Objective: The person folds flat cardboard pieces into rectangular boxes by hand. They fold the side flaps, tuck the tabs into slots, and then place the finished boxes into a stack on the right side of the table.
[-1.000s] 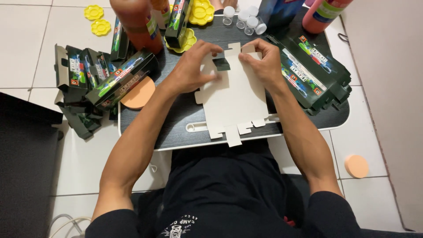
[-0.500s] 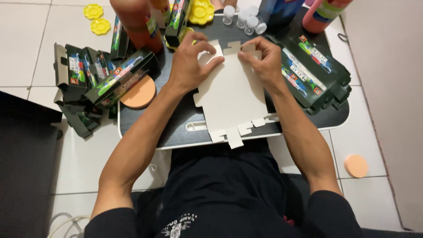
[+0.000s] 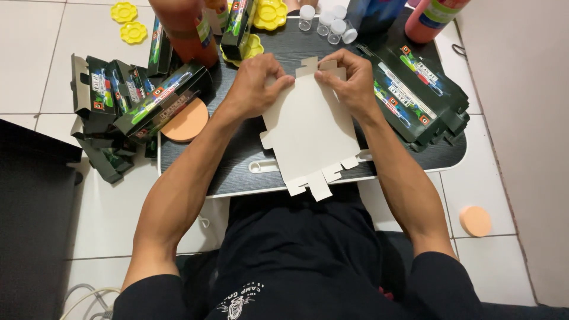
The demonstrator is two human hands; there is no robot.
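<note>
The flat, pale grey die-cut cardboard box blank point(image 3: 311, 133) lies unfolded at the near edge of the dark wood-grain tabletop point(image 3: 237, 172), its small tabs overhanging, so folding looks barely begun. At its far end the left hand point(image 3: 256, 84) and right hand point(image 3: 349, 80) each pinch a top flap. Finished glossy dark-green printed cartons point(image 3: 418, 98) are stacked by the right edge.

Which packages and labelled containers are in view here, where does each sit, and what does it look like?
Flat carton: tray centre, both hands at its top edge; plain pale card, tabbed ends.
Green boxes, left: tray edge and floor; long, dark green, colourful print.
Green boxes, right: tray's right side, stacked flat.
Pink bottle: top right, green label.
Orange bottle: top left, label band.
</note>
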